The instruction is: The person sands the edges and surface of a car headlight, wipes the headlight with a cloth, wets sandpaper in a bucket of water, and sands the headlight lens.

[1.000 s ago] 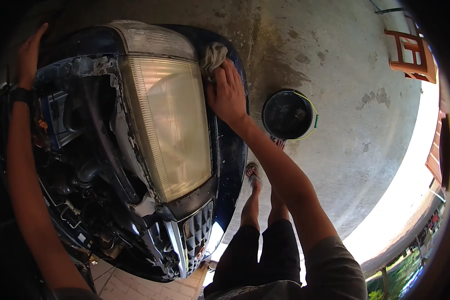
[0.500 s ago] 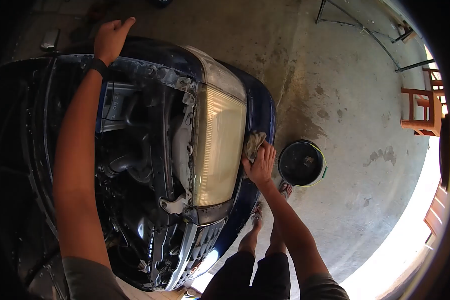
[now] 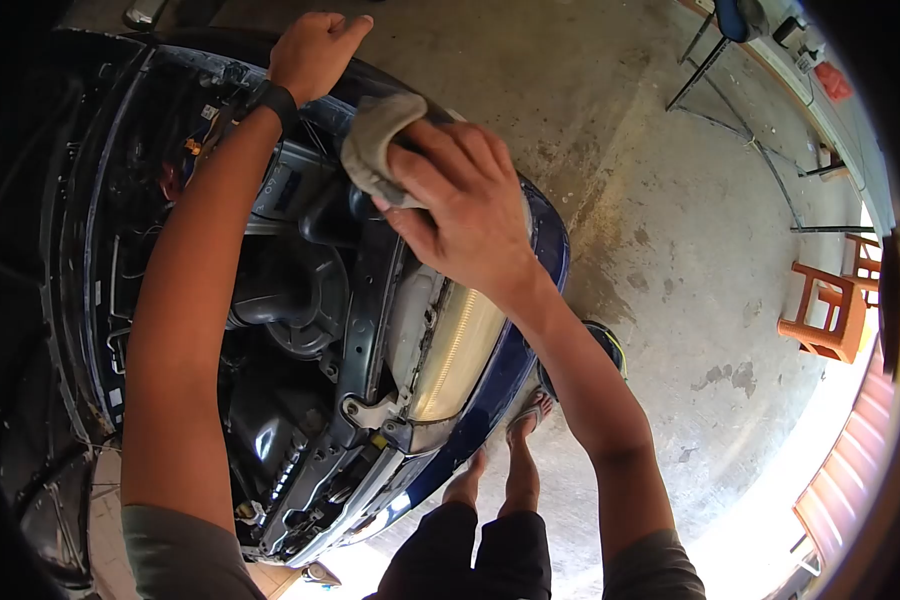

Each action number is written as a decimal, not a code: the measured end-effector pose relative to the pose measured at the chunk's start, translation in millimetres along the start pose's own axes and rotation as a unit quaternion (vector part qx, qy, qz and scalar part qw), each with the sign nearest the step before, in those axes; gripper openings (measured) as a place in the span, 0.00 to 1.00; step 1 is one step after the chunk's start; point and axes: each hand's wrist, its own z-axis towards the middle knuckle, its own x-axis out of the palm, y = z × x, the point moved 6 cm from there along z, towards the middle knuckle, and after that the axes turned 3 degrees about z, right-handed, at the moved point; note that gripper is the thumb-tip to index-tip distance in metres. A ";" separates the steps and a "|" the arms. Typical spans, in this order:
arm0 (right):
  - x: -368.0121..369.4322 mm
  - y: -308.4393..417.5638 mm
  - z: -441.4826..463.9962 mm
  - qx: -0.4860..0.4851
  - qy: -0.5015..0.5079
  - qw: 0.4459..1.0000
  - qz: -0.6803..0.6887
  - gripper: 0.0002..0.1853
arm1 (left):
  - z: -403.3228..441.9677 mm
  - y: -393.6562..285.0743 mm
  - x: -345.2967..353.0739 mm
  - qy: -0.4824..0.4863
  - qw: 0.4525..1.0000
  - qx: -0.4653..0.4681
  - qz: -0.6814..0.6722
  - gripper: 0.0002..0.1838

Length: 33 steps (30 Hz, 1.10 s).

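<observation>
My right hand (image 3: 460, 205) is closed around a damp-looking grey cloth (image 3: 385, 145). Hand and cloth are over the far corner of the car's front, covering part of the yellowed headlight (image 3: 460, 350). Whether the cloth touches the bodywork is hard to see. At the far fender edge is my left hand (image 3: 315, 58), its fingers curled in and its thumb sticking out, with a dark band on the wrist. Nothing shows in its fingers. Beneath my arms lies the exposed engine bay (image 3: 290, 400) of the dark blue car.
Partly behind my right forearm, a black bucket (image 3: 607, 345) stands on the concrete floor (image 3: 660, 260). Orange plastic stools (image 3: 825, 310) are at the right. A dark metal frame (image 3: 745, 130) stands at the upper right. My feet are beside the blue bumper (image 3: 545, 250).
My right hand has lifted the cloth from the bumper's edge beside the headlight and moved up and left across the headlight. The view has shifted; my left hand stays by the fender.
</observation>
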 end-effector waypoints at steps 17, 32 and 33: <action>-9.5 -73.7 -266.1 0.363 -0.096 0.926 0.035 0.18 | 4.1 3.6 4.0 -0.028 0.996 0.068 0.056 0.25; -45.1 -45.1 -747.7 0.791 0.163 0.588 -0.053 0.22 | 13.0 17.7 7.5 0.013 0.998 0.040 -0.051 0.32; -38.9 -47.1 -734.2 0.771 0.161 0.615 -0.037 0.22 | 14.1 17.8 7.8 0.008 0.998 0.028 -0.053 0.32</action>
